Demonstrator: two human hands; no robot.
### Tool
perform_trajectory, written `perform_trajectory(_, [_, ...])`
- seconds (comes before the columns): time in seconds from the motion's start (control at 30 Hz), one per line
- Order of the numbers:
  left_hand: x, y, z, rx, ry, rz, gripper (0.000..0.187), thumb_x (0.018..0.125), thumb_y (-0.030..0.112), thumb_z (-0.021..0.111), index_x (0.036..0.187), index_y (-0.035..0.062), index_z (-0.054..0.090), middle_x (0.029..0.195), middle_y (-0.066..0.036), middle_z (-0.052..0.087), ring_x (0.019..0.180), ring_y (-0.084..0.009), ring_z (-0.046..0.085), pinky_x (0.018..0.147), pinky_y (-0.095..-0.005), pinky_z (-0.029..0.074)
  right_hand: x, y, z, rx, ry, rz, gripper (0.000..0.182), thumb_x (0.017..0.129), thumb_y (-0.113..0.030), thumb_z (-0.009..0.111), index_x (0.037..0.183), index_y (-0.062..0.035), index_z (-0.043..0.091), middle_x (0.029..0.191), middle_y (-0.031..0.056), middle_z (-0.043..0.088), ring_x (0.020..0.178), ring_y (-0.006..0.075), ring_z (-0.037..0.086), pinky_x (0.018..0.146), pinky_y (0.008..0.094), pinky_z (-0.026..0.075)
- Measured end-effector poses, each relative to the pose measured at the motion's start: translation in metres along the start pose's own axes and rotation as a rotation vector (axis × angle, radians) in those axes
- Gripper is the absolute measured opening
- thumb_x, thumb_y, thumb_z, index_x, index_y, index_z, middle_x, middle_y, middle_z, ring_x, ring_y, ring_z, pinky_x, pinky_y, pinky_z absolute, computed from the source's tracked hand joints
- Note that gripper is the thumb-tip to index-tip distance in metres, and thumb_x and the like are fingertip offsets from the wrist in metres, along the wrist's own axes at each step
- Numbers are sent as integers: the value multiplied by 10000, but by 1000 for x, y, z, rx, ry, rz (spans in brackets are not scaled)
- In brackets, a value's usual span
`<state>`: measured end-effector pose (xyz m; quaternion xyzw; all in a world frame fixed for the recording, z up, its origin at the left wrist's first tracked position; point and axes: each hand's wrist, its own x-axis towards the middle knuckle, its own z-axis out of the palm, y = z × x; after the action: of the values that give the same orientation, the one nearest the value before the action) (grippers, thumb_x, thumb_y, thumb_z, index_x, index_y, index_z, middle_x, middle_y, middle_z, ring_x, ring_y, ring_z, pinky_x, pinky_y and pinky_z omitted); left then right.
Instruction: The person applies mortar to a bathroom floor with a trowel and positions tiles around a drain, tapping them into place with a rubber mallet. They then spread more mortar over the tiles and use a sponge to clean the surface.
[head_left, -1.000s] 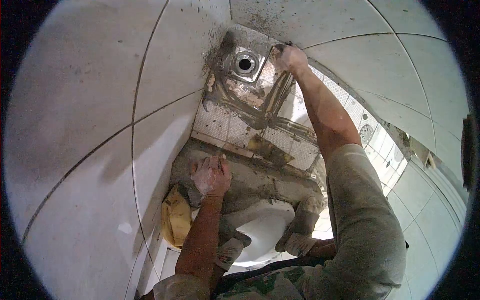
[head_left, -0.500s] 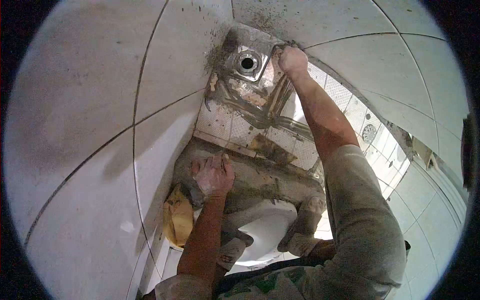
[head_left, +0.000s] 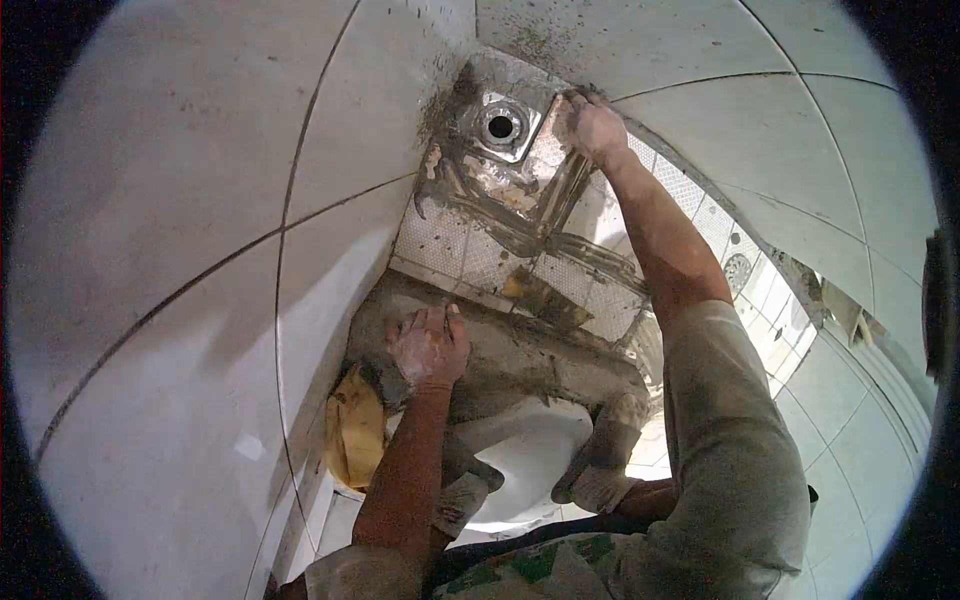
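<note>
My right hand (head_left: 598,130) reaches far forward to the floor corner, its dusty fingers stretched down onto the edge of a floor tile beside the wall. I make out nothing held in it. Just left of it lies a square metal floor drain (head_left: 501,126) with a round dark hole. Wet grey mortar (head_left: 505,235) is smeared in bands over the patched tiles around the drain. My left hand (head_left: 430,345), also coated in pale dust, rests with fingers spread on a rough grey cement ledge (head_left: 520,360).
Tiled walls (head_left: 180,200) close in on the left and right. A white ceramic basin (head_left: 530,450) sits between my shoes (head_left: 610,440). Beside my left forearm is a yellowish bag-like thing (head_left: 355,430). A second round drain (head_left: 738,268) lies farther right on the white tiles.
My right hand has shifted slightly right and down, and its fingers look more stretched out than before. The left hand stays on the ledge. The view has tilted a little.
</note>
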<state>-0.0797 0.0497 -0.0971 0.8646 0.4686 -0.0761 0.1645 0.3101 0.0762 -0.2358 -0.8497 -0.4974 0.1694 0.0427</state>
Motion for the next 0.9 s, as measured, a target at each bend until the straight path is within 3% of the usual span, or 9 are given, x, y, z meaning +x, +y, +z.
perform_trajectory(0.03, [-1, -1, 3, 12, 75, 27, 281, 894, 293, 509, 868, 79, 689, 811, -128, 681, 785, -307, 645, 947, -506, 411, 9, 5, 16, 3, -2, 0, 426, 837, -374, 553, 1069, -25, 627, 964, 224, 675, 1052, 344, 605, 950, 422, 459])
perform_trajectory(0.1, [-2, -6, 5, -4, 54, 46, 287, 893, 297, 512, 878, 79, 697, 812, -128, 682, 782, -308, 646, 947, -508, 414, 22, 11, 42, -161, -107, -180, 388, 918, -315, 447, 1179, -68, 594, 1246, 184, 578, 1119, 311, 575, 985, 402, 436])
perform_trajectory(0.23, [-3, -5, 4, 8, 103, 84, 308, 882, 313, 525, 950, 80, 713, 821, -138, 688, 794, -309, 650, 960, -512, 415, 29, 10, 57, -92, -161, 28, 417, 917, -348, 436, 1178, -66, 598, 1233, 182, 590, 1106, 290, 587, 1018, 376, 408])
perform_trajectory(0.33, [-8, -15, 22, 55, 43, 111, 327, 883, 318, 524, 1015, 83, 709, 827, -145, 692, 805, -310, 656, 982, -514, 403, 28, 4, 40, -235, -284, -32, 422, 915, -354, 437, 1187, -73, 597, 1222, 173, 602, 1109, 270, 587, 1033, 375, 391])
perform_trajectory(0.4, [-2, -5, 11, 48, 33, 53, 322, 885, 315, 521, 1005, 83, 709, 819, -145, 691, 800, -311, 656, 984, -512, 403, 23, -11, 8, -137, -181, -84, 381, 830, -360, 488, 967, -91, 720, 1048, 150, 685, 1064, 304, 620, 961, 374, 458])
perform_trajectory(0.57, [-4, -8, 13, 54, 5, 28, 307, 898, 300, 505, 958, 88, 719, 813, -138, 694, 779, -313, 654, 990, -506, 401, 37, 3, 18, -73, -208, 4, 334, 767, -271, 564, 998, -86, 720, 1081, 168, 674, 1060, 317, 623, 930, 369, 484])
perform_trajectory(0.67, [-4, -6, 12, 15, 103, 53, 309, 901, 304, 504, 924, 88, 724, 799, -139, 691, 767, -317, 650, 981, -489, 410, 45, 14, 32, -131, -335, 47, 467, 912, -432, 409, 1166, -106, 625, 1142, 129, 656, 1062, 300, 611, 1031, 384, 400])
perform_trajectory(0.73, [3, 3, -9, -13, -167, -65, 353, 925, 350, 485, 1062, 104, 697, 953, -154, 697, 867, -335, 659, 990, -507, 390, 46, 10, 19, -146, -427, 31, 461, 872, -436, 484, 1044, -55, 679, 1101, 157, 666, 1012, 329, 634, 973, 416, 454])
perform_trajectory(0.9, [-1, -1, 5, 42, -19, -13, 335, 917, 338, 487, 959, 92, 711, 859, -134, 696, 804, -312, 657, 959, -494, 411, 35, -17, -23, -25, -365, 218, 402, 727, -310, 628, 1037, -65, 704, 1140, 177, 651, 1099, 355, 602, 983, 507, 438])
